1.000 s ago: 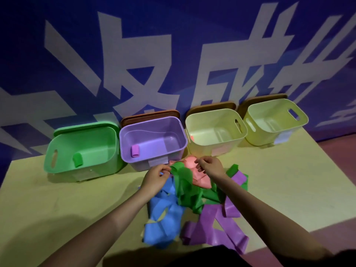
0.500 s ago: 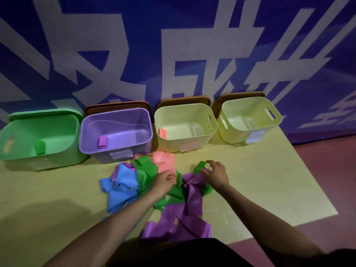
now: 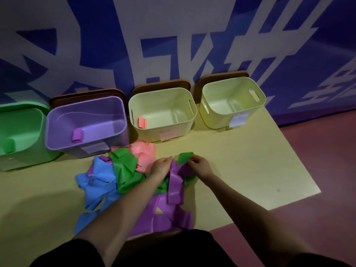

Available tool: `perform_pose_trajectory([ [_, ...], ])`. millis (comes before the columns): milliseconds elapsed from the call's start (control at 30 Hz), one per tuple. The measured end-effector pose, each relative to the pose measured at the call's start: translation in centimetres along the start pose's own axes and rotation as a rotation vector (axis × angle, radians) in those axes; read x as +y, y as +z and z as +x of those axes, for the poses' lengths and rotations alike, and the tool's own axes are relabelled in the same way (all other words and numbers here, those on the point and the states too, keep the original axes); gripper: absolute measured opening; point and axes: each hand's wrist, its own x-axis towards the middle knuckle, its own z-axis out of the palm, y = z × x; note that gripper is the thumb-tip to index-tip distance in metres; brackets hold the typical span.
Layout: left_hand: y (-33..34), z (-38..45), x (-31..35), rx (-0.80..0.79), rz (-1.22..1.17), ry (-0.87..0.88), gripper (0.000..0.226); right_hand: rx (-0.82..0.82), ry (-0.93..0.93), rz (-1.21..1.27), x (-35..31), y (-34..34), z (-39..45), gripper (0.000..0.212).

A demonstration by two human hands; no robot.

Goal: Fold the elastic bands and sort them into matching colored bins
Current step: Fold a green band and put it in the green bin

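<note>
A tangled pile of elastic bands lies on the yellow mat: blue bands (image 3: 98,180), green bands (image 3: 125,166), a pink band (image 3: 143,153) and purple bands (image 3: 174,182). My left hand (image 3: 160,166) rests on the pile with its fingers closed in the bands; which band it grips I cannot tell. My right hand (image 3: 199,164) pinches the end of a green band (image 3: 184,158). Behind the pile stand a green bin (image 3: 41,120), a purple bin (image 3: 57,120) holding a folded purple band (image 3: 77,135), a cream bin (image 3: 192,105) holding a folded pink band (image 3: 142,122), and another cream bin (image 3: 262,97).
The bins stand along a blue wall with large white characters. Brown lids (image 3: 161,85) lean behind the bins. The yellow mat (image 3: 250,170) ends at the right on a reddish floor (image 3: 317,189). A folded green band (image 3: 8,146) lies in the green bin.
The view has shifted right and down. My right hand has moved from the pink band to the green band's end at the pile's right. A folded pink band has appeared in the cream bin.
</note>
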Motion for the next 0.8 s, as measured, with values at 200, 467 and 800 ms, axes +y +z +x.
perform_pose_trajectory([
  [200,1.3,-1.0,1.1,-0.028,-0.383,0.050,0.019,-0.074,-0.061,0.224,-0.2,-0.7,-1.1,0.024],
  [467,-3.3,-2.5,3.6,0.071,-0.739,0.099,0.022,-0.045,-0.200,0.064,-1.9,-1.9,-1.1,0.026],
  [800,-11.1,-8.3,9.3,0.332,-0.867,0.524,0.016,-0.042,-0.126,-0.331,-3.2,-0.6,-1.0,0.022],
])
